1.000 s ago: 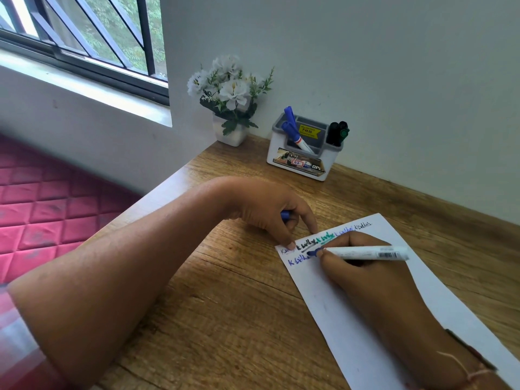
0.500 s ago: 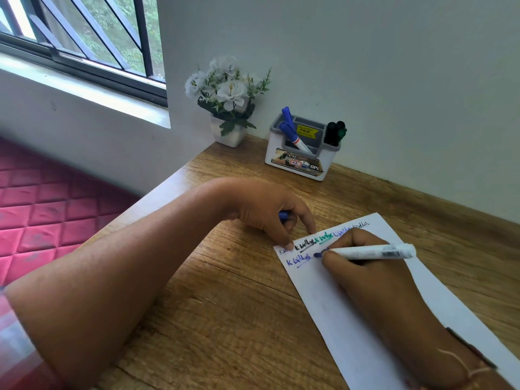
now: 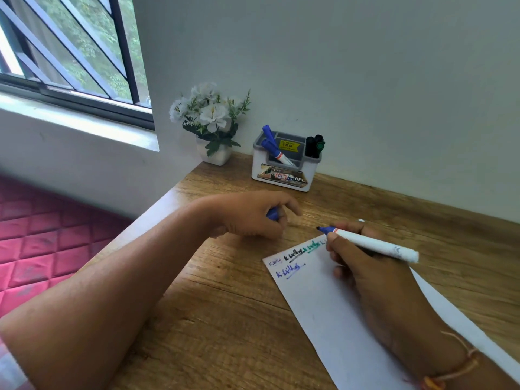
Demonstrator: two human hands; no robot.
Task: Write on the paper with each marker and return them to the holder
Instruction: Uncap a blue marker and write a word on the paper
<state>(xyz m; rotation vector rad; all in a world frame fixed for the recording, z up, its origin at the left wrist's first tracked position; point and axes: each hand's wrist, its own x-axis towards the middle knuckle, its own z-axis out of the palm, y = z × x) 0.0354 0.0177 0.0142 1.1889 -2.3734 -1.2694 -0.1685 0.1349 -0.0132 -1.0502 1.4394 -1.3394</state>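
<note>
The marker (image 3: 371, 244) is held with its long axis running from upper left to lower right, nearly level, the blue tip pointed left toward the other hand and the white rear end stuck out to the right past the knuckles. Its tip is seen over bare wood just beyond the far edge of the paper (image 3: 318, 311), between the two hands. The paper is laid slantwise on a wooden desk (image 3: 219, 333), with short lines of blue, black and green writing at its far end. At the back of the desk, against a pale wall (image 3: 365, 80), a small white and grey holder (image 3: 282, 180) is stood; two blue markers (image 3: 269, 140) are leaned in its left compartment and dark-capped markers (image 3: 315, 146) are set upright in its right one. A white pot of white flowers (image 3: 211, 119) is placed just left of the holder, beneath a barred window (image 3: 73, 52). A red quilted surface (image 3: 42, 235) is seen below the desk's left edge. The right hand (image 3: 363, 274) is rested on the paper, its thumb and fingers pinched round the marker near the tip, and a thin cord bracelet (image 3: 455, 370) is worn at the wrist. The left hand (image 3: 247, 216) is reached in from the lower left, forearm stretched across the desk, fingers curled round a blue cap (image 3: 271, 214).
</note>
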